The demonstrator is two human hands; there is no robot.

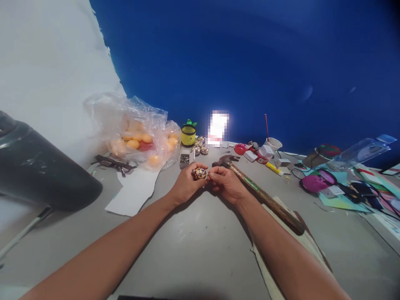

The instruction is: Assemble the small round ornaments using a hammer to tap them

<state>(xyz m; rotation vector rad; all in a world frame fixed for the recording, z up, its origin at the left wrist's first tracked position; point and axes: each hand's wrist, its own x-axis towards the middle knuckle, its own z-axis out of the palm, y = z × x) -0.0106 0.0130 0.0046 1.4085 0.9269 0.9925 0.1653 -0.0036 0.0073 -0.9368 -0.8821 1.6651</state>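
Note:
Near the middle of the grey table, my left hand [185,183] is closed around a small decorated ball [199,173] with a shiny, gold and dark pattern. Close on its right, the thumb and fingers of my right hand [225,182] are pinched together. Whatever the pinch holds is too small to make out. Just beyond my fingers stands a small open box [184,161] of tiny metal pieces. Several similar patterned balls [200,146] lie behind it. A claw hammer [265,196] with a wooden handle lies right of my right hand, partly behind the forearm.
Clear plastic bags [137,137] of orange balls fill the back left, with dark glasses [115,164] and white paper [134,193] before them. A dark cylinder [46,166] juts in at left. Right are a cup [273,144], a yellow tube [274,168], a pink pouch [317,180] and a bottle [364,153].

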